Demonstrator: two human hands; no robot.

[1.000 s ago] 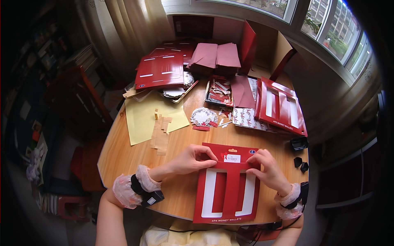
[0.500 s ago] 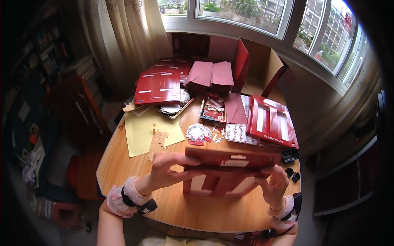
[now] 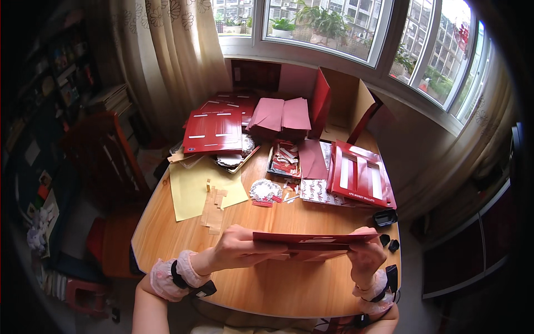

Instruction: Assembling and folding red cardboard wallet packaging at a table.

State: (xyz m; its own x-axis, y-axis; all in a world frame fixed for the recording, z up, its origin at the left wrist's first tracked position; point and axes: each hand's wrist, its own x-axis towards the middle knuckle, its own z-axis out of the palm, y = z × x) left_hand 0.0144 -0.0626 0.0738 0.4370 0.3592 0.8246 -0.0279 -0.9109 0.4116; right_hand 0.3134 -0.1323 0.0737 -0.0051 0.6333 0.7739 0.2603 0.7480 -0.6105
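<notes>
Between my two hands is a red folded cardboard sleeve point(image 3: 314, 239), raised above the wooden table and tilted so that mostly its top edge shows. My left hand point(image 3: 240, 247) grips its left end, fingers wrapped around the edge. At the other end my right hand point(image 3: 367, 256) is closed on the right edge. Most of the sleeve's lower part is foreshortened. Beyond it on the table lie a round patterned paper piece point(image 3: 265, 190) and small red labels point(image 3: 262, 204).
A yellow sheet point(image 3: 189, 189) with brown tape strips point(image 3: 212, 211) lies left. Red printed cards point(image 3: 214, 131), pink paper stacks point(image 3: 281, 114), a tray of small pieces point(image 3: 284, 160) and an open red box point(image 3: 339, 111) stand farther back. Red window-cut sleeves point(image 3: 361, 172) and a black container point(image 3: 385, 217) are right.
The red sleeve has tipped, so its front face with the cut-outs shows much less. Both hands have moved slightly lower in the view with it, still gripping its ends.
</notes>
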